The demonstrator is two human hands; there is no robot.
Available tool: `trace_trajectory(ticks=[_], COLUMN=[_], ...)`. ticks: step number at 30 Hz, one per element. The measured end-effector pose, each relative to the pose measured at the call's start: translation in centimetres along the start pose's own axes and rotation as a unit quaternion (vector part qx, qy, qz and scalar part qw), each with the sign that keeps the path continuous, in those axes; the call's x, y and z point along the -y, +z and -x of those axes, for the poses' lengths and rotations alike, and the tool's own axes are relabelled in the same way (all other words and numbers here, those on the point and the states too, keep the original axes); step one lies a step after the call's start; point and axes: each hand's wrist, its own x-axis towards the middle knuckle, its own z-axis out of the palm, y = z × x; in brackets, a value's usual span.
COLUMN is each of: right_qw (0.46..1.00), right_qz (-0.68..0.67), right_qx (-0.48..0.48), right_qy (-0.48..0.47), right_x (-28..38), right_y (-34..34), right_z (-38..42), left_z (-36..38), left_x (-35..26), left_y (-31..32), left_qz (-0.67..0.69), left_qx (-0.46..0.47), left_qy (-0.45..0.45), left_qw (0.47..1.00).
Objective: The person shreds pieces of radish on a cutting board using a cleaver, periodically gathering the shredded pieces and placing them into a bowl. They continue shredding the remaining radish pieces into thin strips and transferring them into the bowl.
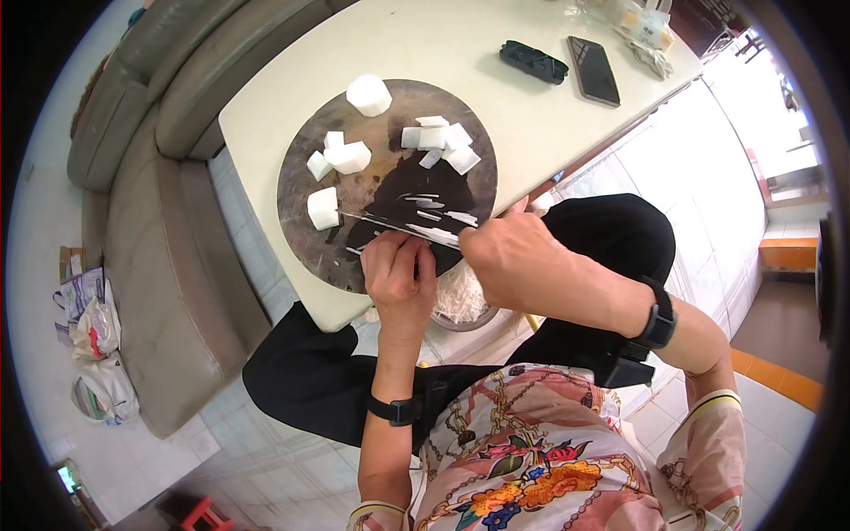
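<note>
My right hand [509,252] is closed round the handle of a knife [407,230], whose blade points left across the round dark cutting board [297,190]. Beside the blade, my left hand [398,270] has its fingers curled and pressed at the board's near edge; what lies under them is hidden. Thin white strips [429,202] lie scattered on the wet part of the board. White slices [434,137] rest at the upper right. A large white chunk [368,95] sits at the top, smaller pieces [347,157] left of centre, and another chunk [323,208] near the knife tip.
Below the table edge, a bowl [462,301] holds white shreds. On the pale table [425,44] lie a black folded object [533,62], a phone [593,70] and a plastic packet [646,28]. A grey sofa [168,265] stands at the left, with bags [102,380] beyond it.
</note>
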Motion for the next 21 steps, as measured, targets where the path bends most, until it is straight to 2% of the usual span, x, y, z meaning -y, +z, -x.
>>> trace_trajectory(ticks=[6,10,12,15,21], right_qw=[0.998,0.999,0.999,0.999,1.000], right_qz=[-0.024,-0.005,0.011,0.010,-0.016], right_qx=[-0.056,-0.031,0.031,0.041,-0.006], right_qy=[0.016,0.022,0.038,0.029,-0.024], right_x=[-1.2,-1.4,-1.2,-1.8,-1.3], right_y=[1.1,0.1,-0.7,-0.5,0.0], right_z=[0.0,1.0,1.0,0.9,-0.2], left_z=[-0.1,-0.1,-0.1,-0.1,-0.1], left_x=[0.2,0.0,0.1,0.2,0.0], left_y=[-0.1,0.0,-0.1,0.1,-0.2], left_qz=[0.012,0.005,0.005,0.004,0.004], left_qx=[0.001,-0.001,-0.001,-0.004,0.006], left_qy=[0.010,0.006,0.007,0.008,0.000], left_qw=[1.000,1.000,1.000,1.000,1.000])
